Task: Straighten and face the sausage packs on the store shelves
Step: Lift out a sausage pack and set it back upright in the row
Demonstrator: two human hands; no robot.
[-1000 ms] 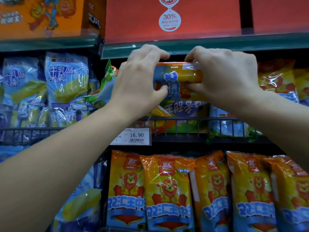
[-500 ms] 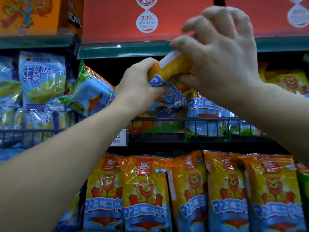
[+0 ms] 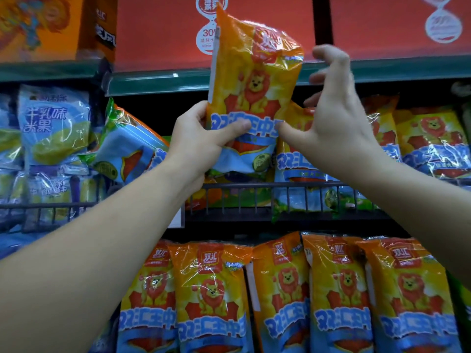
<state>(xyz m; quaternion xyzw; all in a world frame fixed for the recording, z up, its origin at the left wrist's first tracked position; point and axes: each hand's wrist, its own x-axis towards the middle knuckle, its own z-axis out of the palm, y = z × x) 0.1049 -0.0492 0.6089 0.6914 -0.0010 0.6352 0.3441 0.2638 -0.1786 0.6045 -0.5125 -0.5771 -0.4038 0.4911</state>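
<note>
An orange sausage pack (image 3: 254,80) with a lion picture stands upright and face-forward in front of the middle shelf, and its top reaches past the green shelf edge (image 3: 158,81). My left hand (image 3: 201,143) grips its lower left part, thumb across the blue lettering. My right hand (image 3: 331,123) is beside the pack's right edge. Its thumb tip touches the pack and its fingers are spread and curled in the air. More lion packs (image 3: 433,138) stand on the middle shelf to the right. One pack (image 3: 132,149) leans tilted to the left of my hand.
A black wire rail (image 3: 254,186) fronts the middle shelf. Below it stands a row of several upright lion packs (image 3: 280,289). Blue corn-flavour packs (image 3: 53,128) fill the left bay. Red boxes (image 3: 163,29) sit on the top shelf.
The pack has gone from lying sideways between both hands to standing upright and higher. My right hand has let go of its top and come down to its right side.
</note>
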